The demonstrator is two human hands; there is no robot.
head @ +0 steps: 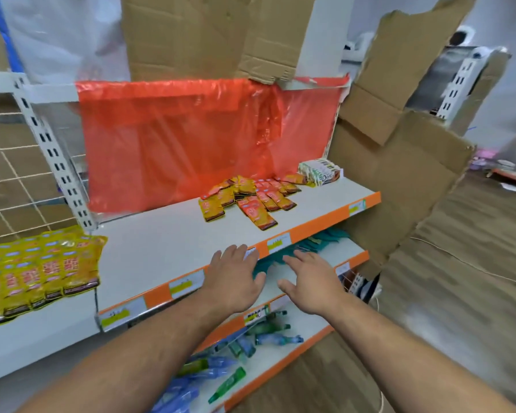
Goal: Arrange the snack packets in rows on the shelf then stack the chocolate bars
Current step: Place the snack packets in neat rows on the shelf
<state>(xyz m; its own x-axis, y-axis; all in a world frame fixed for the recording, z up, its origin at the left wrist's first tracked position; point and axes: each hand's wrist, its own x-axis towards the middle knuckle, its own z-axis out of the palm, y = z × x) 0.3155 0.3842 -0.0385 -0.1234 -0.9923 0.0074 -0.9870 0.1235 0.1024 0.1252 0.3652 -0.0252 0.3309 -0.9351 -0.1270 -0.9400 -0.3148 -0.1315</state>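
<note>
- Left hand (236, 278) and right hand (310, 283) hover at the shelf (161, 242) edge, fingers (234, 255) spread, holding nothing, likely ready to grab.
- Snack packets (245, 198) lie in a messy pile further back.
- Chocolate bars (320, 172) sit behind them, far right.

Small shop, probably — metal shelf (167, 242) with price labels (277, 242), snack packets (245, 198), bottles (268, 338).

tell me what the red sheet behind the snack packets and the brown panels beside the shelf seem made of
Red sheet: likely thin plastic film, glossy and translucent; it wrinkles and shows streaky glare. Brown panels: apparently corrugated cardboard, matte; fold creases and ragged torn edges show.
</note>
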